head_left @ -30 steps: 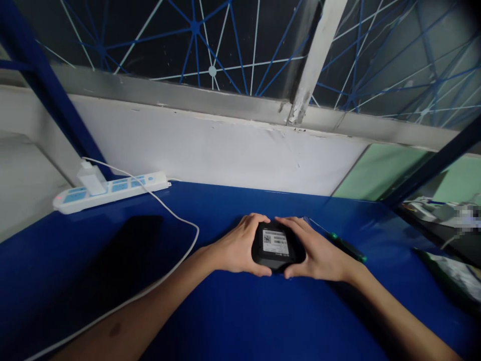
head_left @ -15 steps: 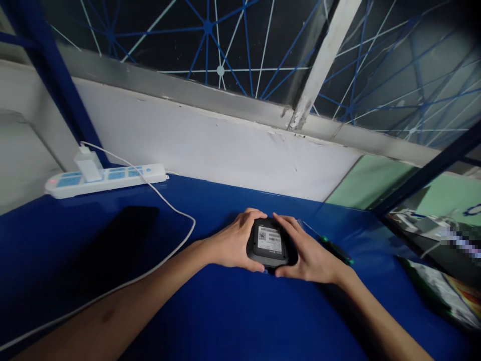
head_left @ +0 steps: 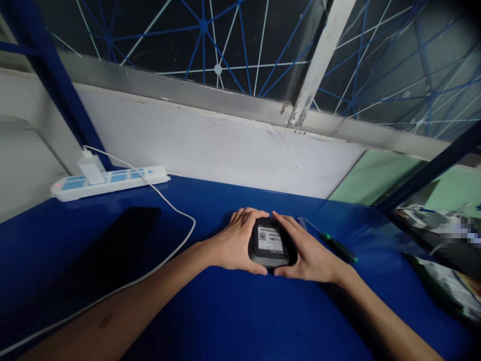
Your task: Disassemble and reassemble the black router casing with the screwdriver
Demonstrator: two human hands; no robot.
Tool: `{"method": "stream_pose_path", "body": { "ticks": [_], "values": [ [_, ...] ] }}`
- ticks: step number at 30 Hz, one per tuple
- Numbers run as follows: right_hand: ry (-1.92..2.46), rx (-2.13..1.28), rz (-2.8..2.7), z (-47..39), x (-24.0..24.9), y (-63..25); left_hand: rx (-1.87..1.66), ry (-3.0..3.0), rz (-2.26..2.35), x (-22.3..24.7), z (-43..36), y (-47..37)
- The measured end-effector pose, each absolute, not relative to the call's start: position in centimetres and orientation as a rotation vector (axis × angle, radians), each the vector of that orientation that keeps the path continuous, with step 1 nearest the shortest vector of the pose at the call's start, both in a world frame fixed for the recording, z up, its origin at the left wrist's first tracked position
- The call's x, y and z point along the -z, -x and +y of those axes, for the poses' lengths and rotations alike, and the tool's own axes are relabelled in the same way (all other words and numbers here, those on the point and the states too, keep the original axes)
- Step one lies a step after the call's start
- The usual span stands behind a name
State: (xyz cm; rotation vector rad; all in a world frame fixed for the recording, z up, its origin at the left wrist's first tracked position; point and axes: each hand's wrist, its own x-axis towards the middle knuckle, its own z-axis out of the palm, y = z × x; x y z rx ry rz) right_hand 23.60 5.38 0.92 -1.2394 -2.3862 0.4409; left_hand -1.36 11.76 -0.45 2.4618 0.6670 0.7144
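Observation:
A black, rounded-square device (head_left: 271,243) with a white printed label and QR code on its upper face is held between my two hands over the blue table. My left hand (head_left: 235,243) grips its left side, thumb at the near edge and fingers along the far edge. On the opposite side, my right hand (head_left: 310,250) grips it the same way. The device's underside is hidden. Just right of my right hand, a screwdriver (head_left: 340,249) with a black and green handle lies on the table, its thin shaft pointing to the far left.
A white power strip (head_left: 112,181) with a plugged-in charger (head_left: 91,167) sits at the back left. From it a white cable (head_left: 176,210) loops across the blue table (head_left: 240,316) and passes along my left forearm. A shiny packet (head_left: 447,286) lies at the right edge.
The view has shifted slightly. Both hands keep their hold on the black device, which stays in nearly the same place.

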Motion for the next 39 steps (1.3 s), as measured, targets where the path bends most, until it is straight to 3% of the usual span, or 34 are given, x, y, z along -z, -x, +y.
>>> {"method": "stream_pose_path", "body": {
  "ticks": [27,39],
  "values": [
    [1.206,-0.512,-2.325,5.4,-0.5,-23.2,-0.772,-2.629,0.68,-0.1,11.4,1.4],
    [1.242,-0.5,-2.297,5.4,-0.2,-22.9,-0.597,-2.689,0.671,0.0,11.9,1.7]
  ]
}}
